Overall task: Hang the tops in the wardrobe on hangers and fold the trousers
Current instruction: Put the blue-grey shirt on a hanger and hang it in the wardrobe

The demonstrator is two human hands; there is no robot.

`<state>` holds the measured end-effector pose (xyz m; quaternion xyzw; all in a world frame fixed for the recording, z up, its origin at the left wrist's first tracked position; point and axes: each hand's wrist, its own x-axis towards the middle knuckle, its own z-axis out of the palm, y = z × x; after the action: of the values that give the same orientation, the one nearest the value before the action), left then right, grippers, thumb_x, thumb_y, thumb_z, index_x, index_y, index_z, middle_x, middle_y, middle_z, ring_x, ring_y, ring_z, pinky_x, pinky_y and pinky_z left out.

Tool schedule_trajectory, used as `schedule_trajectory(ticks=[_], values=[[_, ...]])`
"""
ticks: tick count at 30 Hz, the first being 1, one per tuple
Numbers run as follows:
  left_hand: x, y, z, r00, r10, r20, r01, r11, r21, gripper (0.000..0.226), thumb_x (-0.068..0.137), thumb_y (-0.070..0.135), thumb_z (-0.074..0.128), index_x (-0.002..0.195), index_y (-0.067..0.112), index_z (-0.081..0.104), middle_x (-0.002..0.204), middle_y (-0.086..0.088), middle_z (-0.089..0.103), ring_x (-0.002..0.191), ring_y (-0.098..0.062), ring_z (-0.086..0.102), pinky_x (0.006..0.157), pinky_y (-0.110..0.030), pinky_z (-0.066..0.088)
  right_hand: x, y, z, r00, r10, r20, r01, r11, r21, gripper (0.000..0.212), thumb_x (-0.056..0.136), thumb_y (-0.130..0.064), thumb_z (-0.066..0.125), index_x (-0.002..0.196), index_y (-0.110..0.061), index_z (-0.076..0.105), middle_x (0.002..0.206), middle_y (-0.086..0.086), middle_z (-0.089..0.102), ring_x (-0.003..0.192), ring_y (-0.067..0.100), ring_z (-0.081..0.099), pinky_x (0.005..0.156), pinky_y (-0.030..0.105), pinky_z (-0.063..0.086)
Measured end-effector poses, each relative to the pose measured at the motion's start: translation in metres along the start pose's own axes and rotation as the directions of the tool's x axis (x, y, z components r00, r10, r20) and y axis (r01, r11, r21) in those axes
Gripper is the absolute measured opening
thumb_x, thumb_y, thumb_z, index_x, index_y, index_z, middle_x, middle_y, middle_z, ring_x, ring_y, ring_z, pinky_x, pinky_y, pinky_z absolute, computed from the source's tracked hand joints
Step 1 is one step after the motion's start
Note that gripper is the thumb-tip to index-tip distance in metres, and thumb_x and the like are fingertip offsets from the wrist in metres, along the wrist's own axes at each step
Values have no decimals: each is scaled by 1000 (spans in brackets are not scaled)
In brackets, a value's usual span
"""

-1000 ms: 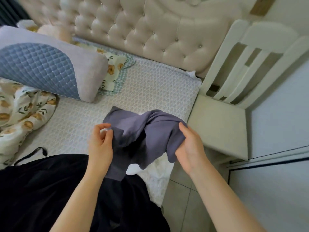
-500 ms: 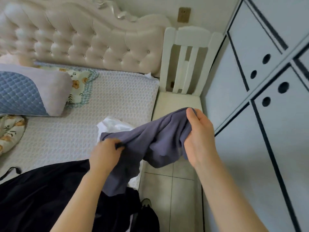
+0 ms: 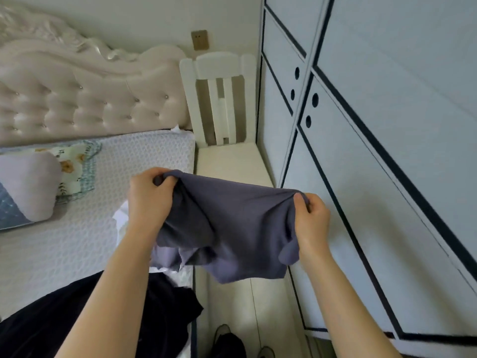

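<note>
A grey-purple garment hangs stretched in the air between my two hands, over the gap between bed and wardrobe. My left hand grips its top left corner and my right hand grips its top right corner. The lower part droops in loose folds; I cannot tell whether it is a top or trousers. A black garment lies on the near edge of the bed, and a white garment peeks out behind my left forearm. The wardrobe with its closed pale doors fills the right side.
A white slatted chair stands between the bed and the wardrobe. The bed has a tufted headboard and pillows at the left. A narrow strip of tiled floor runs below the garment, with my shoes at the bottom.
I have turned right, towards the wardrobe. Both hands have lifted the grey-purple garment off the bed and pulled it wide apart, from a bunched bundle to a stretched span.
</note>
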<state>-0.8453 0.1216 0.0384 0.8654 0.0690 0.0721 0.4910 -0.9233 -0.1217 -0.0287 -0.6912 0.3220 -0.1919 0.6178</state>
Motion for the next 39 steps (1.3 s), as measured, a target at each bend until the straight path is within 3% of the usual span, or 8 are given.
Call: schedule_trajectory(ticks=[5, 11, 16, 21, 27, 30, 35, 39], values=[[-5, 19, 16, 994, -44, 98, 55, 992, -109, 26, 89, 18, 60, 83, -7, 62, 70, -11, 51, 67, -21, 47, 64, -35, 39, 6, 11, -24, 991, -84, -105, 63, 981, -185, 13, 95, -18, 56, 93, -14, 68, 104, 7, 58, 83, 14, 56, 69, 20, 41], [-6, 48, 14, 972, -109, 206, 176, 922, -345, 27, 86, 20, 66, 89, -7, 64, 79, -12, 61, 75, -22, 57, 70, -36, 47, 9, 8, -17, 989, -116, -95, 79, 942, -326, 16, 93, -18, 56, 80, -23, 65, 86, 7, 63, 71, 19, 57, 58, 23, 39], [-12, 70, 22, 958, -54, 281, 183, 872, -455, 26, 88, 18, 68, 81, -7, 62, 76, -11, 55, 72, -21, 55, 64, -30, 46, -23, 9, -6, 998, -49, -47, 32, 952, -305, 21, 92, -8, 59, 109, -18, 64, 104, 3, 60, 86, 19, 61, 63, 16, 43], [-24, 88, 32, 943, -33, 330, 221, 806, -549, 16, 88, 18, 70, 82, 5, 63, 82, -11, 52, 77, -23, 51, 70, -35, 43, -55, 19, -3, 967, 120, 224, -44, 948, -316, 17, 87, -5, 56, 93, -17, 67, 92, 3, 67, 84, 18, 62, 69, 26, 48], [-40, 100, 31, 917, 11, 399, 253, 756, -603, 18, 89, 18, 70, 74, 9, 64, 78, -12, 59, 76, -20, 60, 71, -32, 49, -62, 39, -11, 848, 281, 450, -184, 951, -248, 32, 80, -27, 72, 107, -25, 56, 99, -5, 69, 98, 15, 65, 80, 29, 50], [-46, 103, 27, 902, 46, 430, 255, 746, -615, 16, 88, 20, 71, 82, 7, 64, 82, -13, 58, 78, -21, 61, 73, -34, 51, -56, 46, -7, 884, 294, 364, -223, 948, -226, 46, 80, -37, 74, 119, -30, 50, 112, -11, 65, 104, 9, 61, 88, 30, 48], [-39, 97, 14, 905, 56, 422, 243, 746, -620, 14, 90, 17, 69, 88, 5, 61, 81, -12, 57, 74, -20, 61, 66, -27, 53, -46, 36, -10, 969, 219, 116, -190, 956, -222, 19, 83, -23, 61, 74, -12, 49, 65, 2, 51, 66, 19, 41, 61, 35, 42], [-9, 76, -3, 934, 18, 357, 215, 771, -600, 19, 90, 15, 69, 72, 8, 65, 64, 1, 67, 63, -12, 66, 63, -23, 56, -48, 15, -34, 978, 132, 160, -101, 977, -186, 35, 82, -37, 70, 97, -7, 61, 87, 11, 68, 83, 23, 65, 74, 38, 51]])
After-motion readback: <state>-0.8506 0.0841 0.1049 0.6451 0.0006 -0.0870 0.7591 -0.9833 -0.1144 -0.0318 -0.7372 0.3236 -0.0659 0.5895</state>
